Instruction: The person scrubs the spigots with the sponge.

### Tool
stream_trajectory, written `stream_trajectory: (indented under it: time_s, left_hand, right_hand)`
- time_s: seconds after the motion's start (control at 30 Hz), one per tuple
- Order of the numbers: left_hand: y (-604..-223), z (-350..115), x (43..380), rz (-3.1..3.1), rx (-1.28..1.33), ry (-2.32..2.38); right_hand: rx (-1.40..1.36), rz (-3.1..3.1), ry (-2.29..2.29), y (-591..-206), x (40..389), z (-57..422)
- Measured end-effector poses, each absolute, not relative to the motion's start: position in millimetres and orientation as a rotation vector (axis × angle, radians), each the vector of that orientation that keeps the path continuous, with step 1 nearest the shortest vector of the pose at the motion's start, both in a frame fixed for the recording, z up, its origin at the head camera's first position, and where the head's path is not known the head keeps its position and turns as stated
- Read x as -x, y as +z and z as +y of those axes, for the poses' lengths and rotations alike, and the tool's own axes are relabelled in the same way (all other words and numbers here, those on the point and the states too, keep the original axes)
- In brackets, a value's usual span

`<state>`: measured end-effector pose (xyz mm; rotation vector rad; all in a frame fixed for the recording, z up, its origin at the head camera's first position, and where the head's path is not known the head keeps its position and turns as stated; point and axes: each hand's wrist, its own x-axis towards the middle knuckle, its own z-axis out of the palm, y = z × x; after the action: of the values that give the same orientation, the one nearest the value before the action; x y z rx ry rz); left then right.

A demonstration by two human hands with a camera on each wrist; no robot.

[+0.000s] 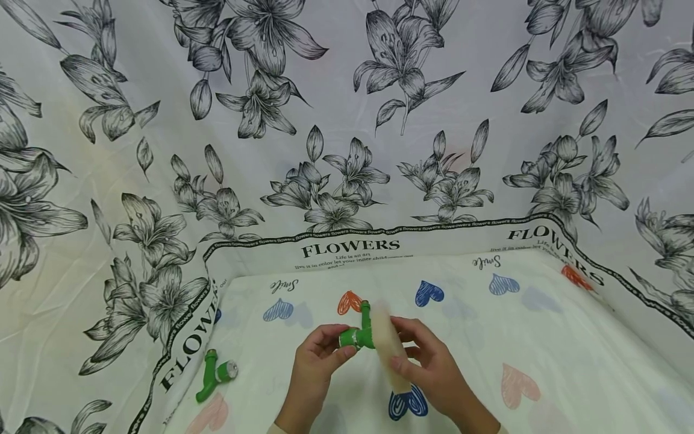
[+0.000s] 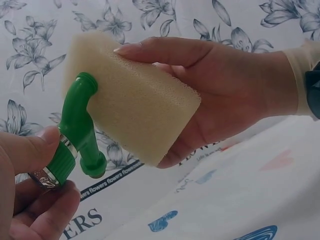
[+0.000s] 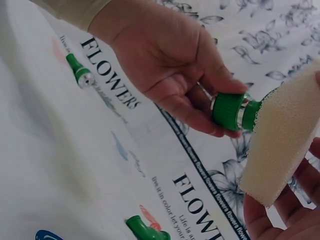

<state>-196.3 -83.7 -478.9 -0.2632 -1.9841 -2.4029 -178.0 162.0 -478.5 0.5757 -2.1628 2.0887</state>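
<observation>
My left hand (image 1: 320, 355) pinches a green plastic faucet (image 2: 82, 115) by its ribbed knob, which has silver bands. A cream sponge (image 1: 390, 349), a thick porous block, is held in my right hand (image 2: 220, 85), with the thumb on one side and the fingers on the other. The sponge stands close against the faucet's body and hides part of it in the right wrist view; whether they touch I cannot tell. Part of the sponge's upper edge is blurred in the head view.
A second green faucet (image 1: 214, 374) with a silver knob end lies left on the heart-print cloth (image 1: 461, 361). Another green piece (image 3: 147, 229), cut off by the frame, shows near a red heart. A flower-print curtain (image 1: 336, 120) rises behind and at the sides.
</observation>
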Motion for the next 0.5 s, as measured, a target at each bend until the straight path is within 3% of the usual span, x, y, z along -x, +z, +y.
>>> stream_trajectory:
  time_s: [0.5]
  left_hand:
    - [-476.4, -83.7, 195.1, -2.003, 0.249, -2.405]
  right_hand:
    - [-0.535, -2.179, 1.952, -478.4, 181.7, 160.9]
